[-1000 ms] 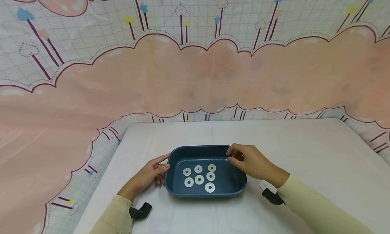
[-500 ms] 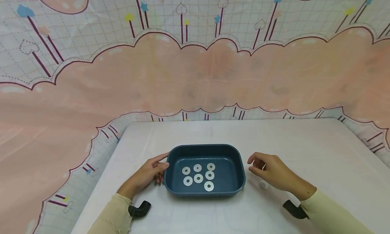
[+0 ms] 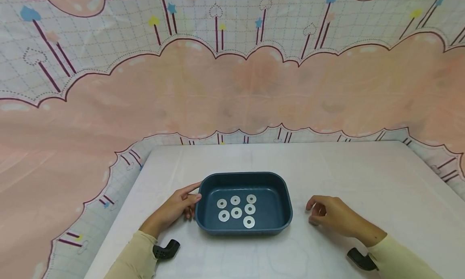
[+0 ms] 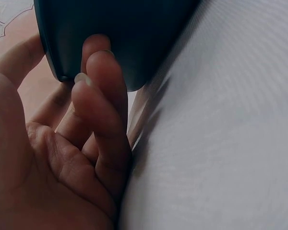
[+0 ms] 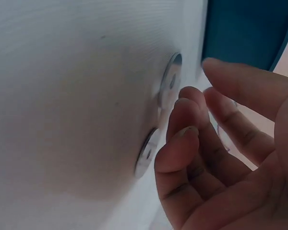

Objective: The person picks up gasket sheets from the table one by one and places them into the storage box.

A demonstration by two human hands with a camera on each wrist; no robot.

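Observation:
A dark blue rectangular tray stands on the white table, with several flat metal washers spread over its floor. My left hand holds the tray's left end. Its thumb is at the rim, and some curled fingers touch the outer wall, as the left wrist view shows. To the right of the tray, my right hand hovers low with loosely bent fingers and nothing between them. Two washers lie close by those fingers in the right wrist view, a farther one and a nearer one. The hand hides them in the head view.
The white tabletop extends behind and beside the tray. A printed pink and white cloth hangs behind the table and comes down its left side. Black wrist-worn devices sit at the left cuff and the right cuff.
My right hand has moved from over the tray's right rim out to the right and down, now covering a washer seen earlier on the table. The left hand stays at the tray.

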